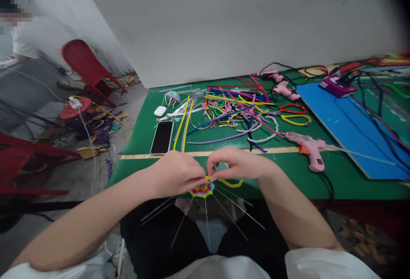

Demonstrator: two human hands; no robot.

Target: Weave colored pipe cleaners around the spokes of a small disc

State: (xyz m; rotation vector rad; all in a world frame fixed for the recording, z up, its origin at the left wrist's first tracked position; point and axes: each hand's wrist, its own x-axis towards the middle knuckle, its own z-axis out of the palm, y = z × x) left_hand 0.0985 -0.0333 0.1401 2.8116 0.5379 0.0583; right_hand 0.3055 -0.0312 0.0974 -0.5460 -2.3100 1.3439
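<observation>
Near the table's front edge, my left hand [179, 172] is closed on the rim of a small woven disc [202, 191] in yellow, pink and light blue. Thin wire spokes [226, 215] fan out from the disc over my lap. Thumb and forefinger of my right hand [237, 164] pinch a yellow pipe cleaner [235, 184] at the disc's upper edge, its loose end curving to the right below the hand. My fingers cover part of the disc and the exact spot where the pipe cleaner meets it.
A phone [162, 137], a white case [159, 111] and a heap of coloured pipe cleaners [224, 112] lie beyond my hands. To the right are scissors [296, 119], a pink glue gun [312, 149] with its cord, and a blue board [349, 129]. Another person [38, 40] is at far left.
</observation>
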